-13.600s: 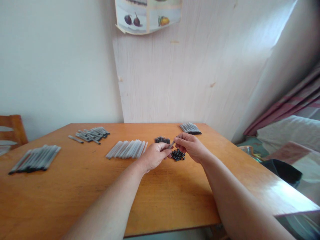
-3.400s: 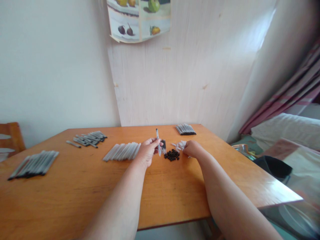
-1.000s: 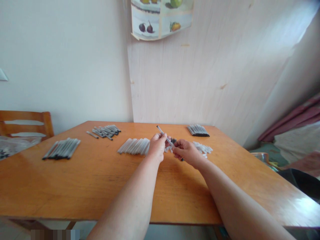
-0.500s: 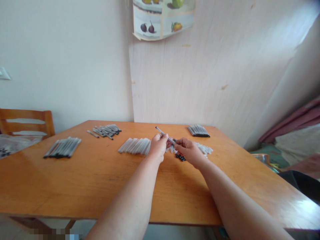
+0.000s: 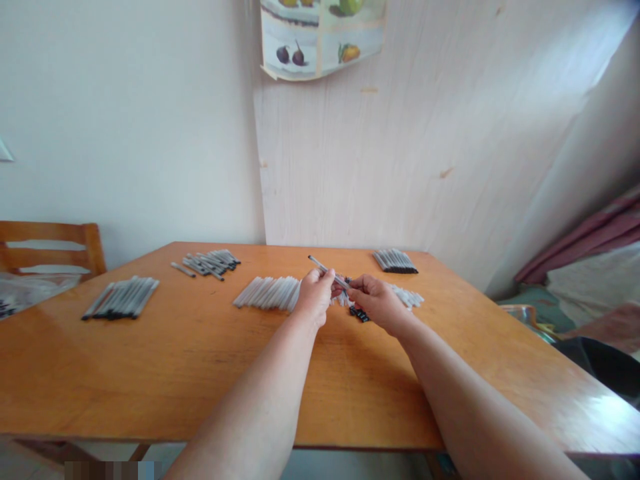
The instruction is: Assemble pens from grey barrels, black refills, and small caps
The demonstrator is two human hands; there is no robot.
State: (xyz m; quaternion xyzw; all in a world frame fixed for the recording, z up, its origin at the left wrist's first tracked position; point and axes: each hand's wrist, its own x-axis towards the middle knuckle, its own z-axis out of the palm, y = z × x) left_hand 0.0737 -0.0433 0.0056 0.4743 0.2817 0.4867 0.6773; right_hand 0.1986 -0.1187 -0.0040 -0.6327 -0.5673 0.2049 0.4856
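Note:
A slim pen [image 5: 319, 262] with a dark far end slants through both my hands above the table. My left hand [image 5: 316, 291] is closed round its middle. At the near end, the fingers of my right hand [image 5: 373, 297] pinch it. Beneath and left of my left hand lies a row of clear pen barrels [image 5: 267, 293]. Small black caps [image 5: 359, 313] sit on the wood below my right hand, and more clear plastic pieces [image 5: 407, 297] show beyond it. Part of these pieces is hidden behind my hands.
Black-ended pens lie in a bundle [image 5: 121, 298] at the left, a looser pile [image 5: 210, 263] at the back left and a neat row [image 5: 395, 261] at the back right of the wooden table [image 5: 225, 373]. A chair [image 5: 50, 245] stands left; a black container [image 5: 600, 363] is at right.
The view has shifted slightly, so everything sits a little further left. Both hands keep nearly the same hold on the pen.

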